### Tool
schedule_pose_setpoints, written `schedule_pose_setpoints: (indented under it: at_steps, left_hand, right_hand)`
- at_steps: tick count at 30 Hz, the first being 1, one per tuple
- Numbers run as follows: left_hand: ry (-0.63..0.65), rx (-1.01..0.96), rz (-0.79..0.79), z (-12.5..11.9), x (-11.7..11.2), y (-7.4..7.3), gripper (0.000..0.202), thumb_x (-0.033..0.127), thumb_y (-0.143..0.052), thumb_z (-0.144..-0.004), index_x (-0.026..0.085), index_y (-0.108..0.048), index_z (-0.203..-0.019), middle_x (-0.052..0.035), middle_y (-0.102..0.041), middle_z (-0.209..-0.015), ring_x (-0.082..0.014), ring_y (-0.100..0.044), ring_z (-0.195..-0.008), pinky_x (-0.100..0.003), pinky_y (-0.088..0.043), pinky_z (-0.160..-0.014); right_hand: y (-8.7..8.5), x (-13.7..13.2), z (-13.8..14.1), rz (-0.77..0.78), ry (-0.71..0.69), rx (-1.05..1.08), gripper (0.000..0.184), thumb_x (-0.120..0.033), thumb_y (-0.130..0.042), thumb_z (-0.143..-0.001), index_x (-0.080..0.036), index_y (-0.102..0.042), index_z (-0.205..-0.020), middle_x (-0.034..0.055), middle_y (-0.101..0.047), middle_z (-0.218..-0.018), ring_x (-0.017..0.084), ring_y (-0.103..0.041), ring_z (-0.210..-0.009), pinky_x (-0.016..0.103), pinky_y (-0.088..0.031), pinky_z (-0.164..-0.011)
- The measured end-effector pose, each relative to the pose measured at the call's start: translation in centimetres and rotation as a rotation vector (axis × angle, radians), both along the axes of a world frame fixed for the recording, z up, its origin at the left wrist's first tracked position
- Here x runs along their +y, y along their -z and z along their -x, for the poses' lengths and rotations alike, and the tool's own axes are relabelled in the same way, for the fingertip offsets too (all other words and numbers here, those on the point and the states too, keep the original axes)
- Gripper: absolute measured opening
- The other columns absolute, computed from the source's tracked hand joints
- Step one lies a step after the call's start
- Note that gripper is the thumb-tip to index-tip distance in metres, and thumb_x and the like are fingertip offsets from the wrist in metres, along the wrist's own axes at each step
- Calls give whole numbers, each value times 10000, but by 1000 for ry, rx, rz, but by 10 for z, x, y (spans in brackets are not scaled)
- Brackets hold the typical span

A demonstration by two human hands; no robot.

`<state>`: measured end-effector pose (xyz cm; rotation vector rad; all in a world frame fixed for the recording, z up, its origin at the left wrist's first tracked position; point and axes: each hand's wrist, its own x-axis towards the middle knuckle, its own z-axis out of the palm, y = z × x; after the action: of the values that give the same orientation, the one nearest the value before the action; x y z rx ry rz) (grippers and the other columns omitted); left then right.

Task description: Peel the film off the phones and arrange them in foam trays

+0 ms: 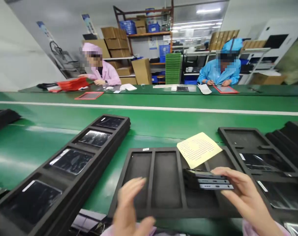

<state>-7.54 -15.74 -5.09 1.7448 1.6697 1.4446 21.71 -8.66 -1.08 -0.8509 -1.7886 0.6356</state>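
My right hand grips a small stack of dark flat phone-like devices by its edge, over the right part of a black foam tray with empty slots. My left hand hovers over the tray's near left edge with fingers spread, blurred, holding nothing. A yellow sheet of small dotted stickers lies on the tray's far right corner.
A long black tray at left holds several bagged devices; another tray at right holds more. They rest on a green conveyor. Across it, two seated people, one in pink, one in blue, work at red trays.
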Motion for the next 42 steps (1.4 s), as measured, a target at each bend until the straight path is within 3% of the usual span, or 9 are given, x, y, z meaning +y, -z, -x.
schedule_pose_setpoints:
  at_steps: [2,3,4,7,9,19,29,42]
  left_hand:
    - [316,97,118,-40,22,-8,828,469,-670,-685,282,-259,-1379,-112,-390,-1394,-342,-411,-1243,-513,-405,-995]
    - [422,148,138,-57,34,-11,944,451,-721,-633,217,-215,-1396,-160,-359,-1409,-361,-377,-1267,-524,-396,-1001]
    - [484,179,149,-71,45,-13,938,419,-733,-627,182,-234,-1384,-182,-376,-1395,-359,-373,-1271,-526,-391,-1003]
    - [619,145,78,-95,68,-15,508,208,-615,-744,211,-436,-1219,-118,-595,-1179,-245,-553,-1117,-419,-475,-937]
    - [662,97,5,-99,72,-15,390,108,-541,-761,237,-493,-1125,-75,-653,-1058,-189,-612,-1010,-344,-512,-874]
    - [699,115,-23,-97,69,-19,368,124,-546,-772,220,-508,-1125,-92,-658,-1071,-193,-607,-1031,-335,-503,-899]
    - [712,122,-60,-95,68,-14,415,73,-539,-748,220,-497,-1135,-100,-658,-1072,-194,-606,-1033,-347,-496,-909]
    - [687,46,46,-95,78,-20,334,119,-549,-749,216,-547,-1068,-86,-675,-1043,-198,-633,-974,-330,-518,-845]
  right_hand:
    - [3,-1,1,-22,-72,26,263,-268,-508,-930,-269,-466,-1189,51,-616,-1020,162,-589,-987,263,-513,-858]
    - [4,-2,1,-21,-100,32,281,-255,-502,-932,-271,-452,-1207,54,-610,-1030,164,-580,-1001,274,-508,-869]
    - [5,-4,0,-21,-128,38,293,-248,-496,-934,-275,-439,-1220,57,-607,-1034,170,-575,-1006,286,-510,-866]
    - [4,-7,-5,-30,-173,45,298,-247,-474,-941,-276,-420,-1234,66,-612,-1006,190,-583,-982,312,-531,-825]
    - [1,-8,-8,-38,-185,27,281,-255,-456,-948,-260,-424,-1227,72,-615,-983,194,-590,-960,310,-539,-800]
    - [-2,-7,-12,-79,-224,-40,291,-199,-407,-961,-232,-395,-1251,77,-622,-983,188,-570,-988,313,-538,-806]
    - [-4,-10,-13,-73,-203,-103,277,-212,-401,-967,-239,-389,-1243,74,-629,-968,190,-572,-1001,320,-542,-810]
    - [-9,1,-7,-110,-170,-81,215,-215,-448,-949,-229,-469,-1162,86,-630,-954,203,-604,-938,325,-561,-761]
